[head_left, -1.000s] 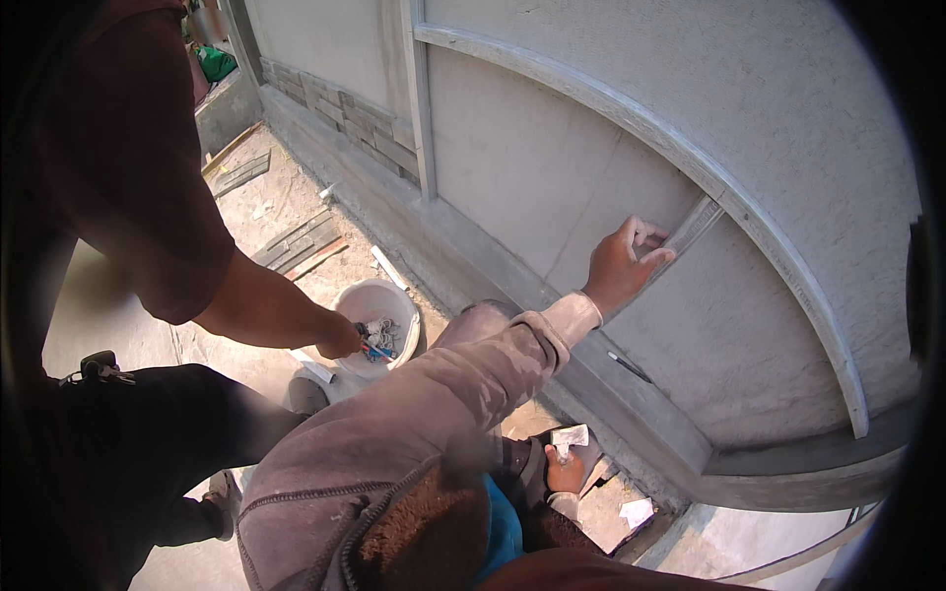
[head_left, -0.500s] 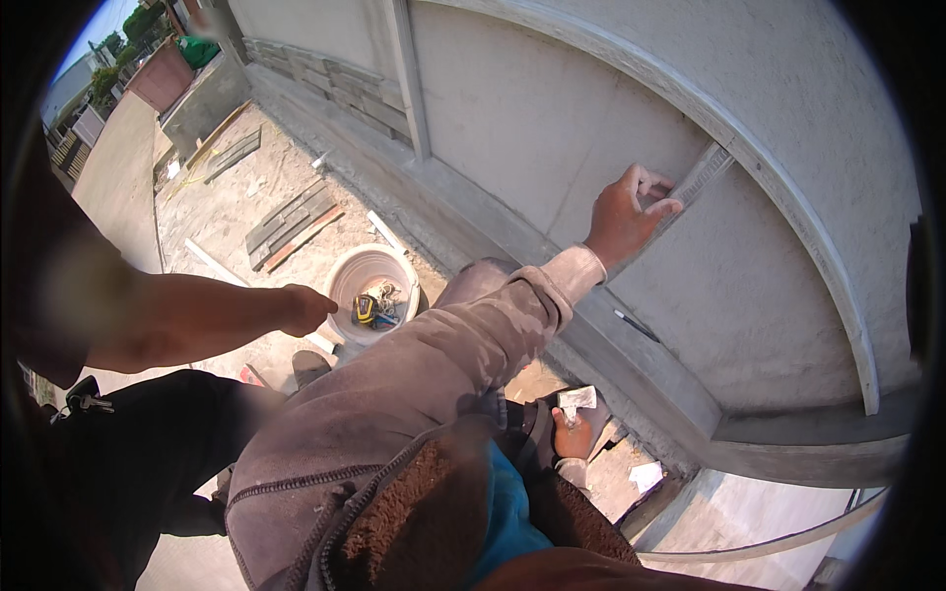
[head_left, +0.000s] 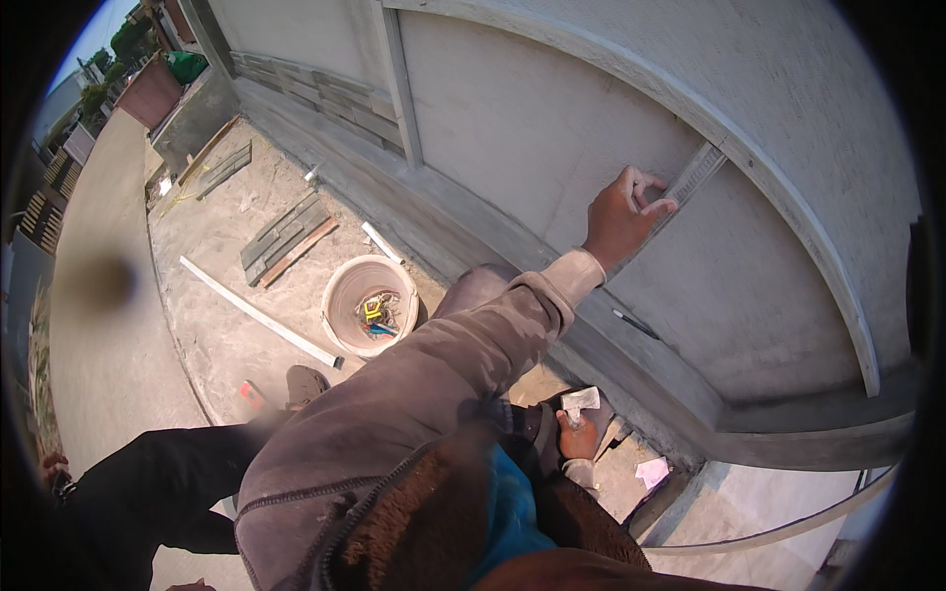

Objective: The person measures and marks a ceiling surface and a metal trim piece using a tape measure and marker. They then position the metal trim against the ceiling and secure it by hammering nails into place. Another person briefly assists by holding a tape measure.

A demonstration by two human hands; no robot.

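Observation:
My left hand (head_left: pixel 623 219) reaches up to the wall, thumb and fingers curled around the edge of a pale grey ribbed strip (head_left: pixel 700 169). This strip slants down from a curved rail and passes partly behind the hand. Low down by the wall's foot, my right hand (head_left: pixel 577 434) grips the handle of a small tool (head_left: pixel 581 398) with a flat, pale, square head, crusted whitish. Its exact kind is unclear. On the ledge below my left hand lies a dark, thin pen-like marker (head_left: pixel 635 323).
A whitish bucket (head_left: pixel 337 286) stands left of my sleeve, holding a yellow tape measure (head_left: pixel 372 309) and cords. Grey stone panels (head_left: pixel 286 236) and a long white strip (head_left: pixel 258 313) lie on the ground. A co-worker's dark-trousered leg (head_left: pixel 163 473) is at lower left. The curved rail (head_left: pixel 788 202) arches overhead.
The other person's forearm and hand have withdrawn from over the bucket toward the left. My view has shifted slightly. Both my hands hold nearly the same place and grip.

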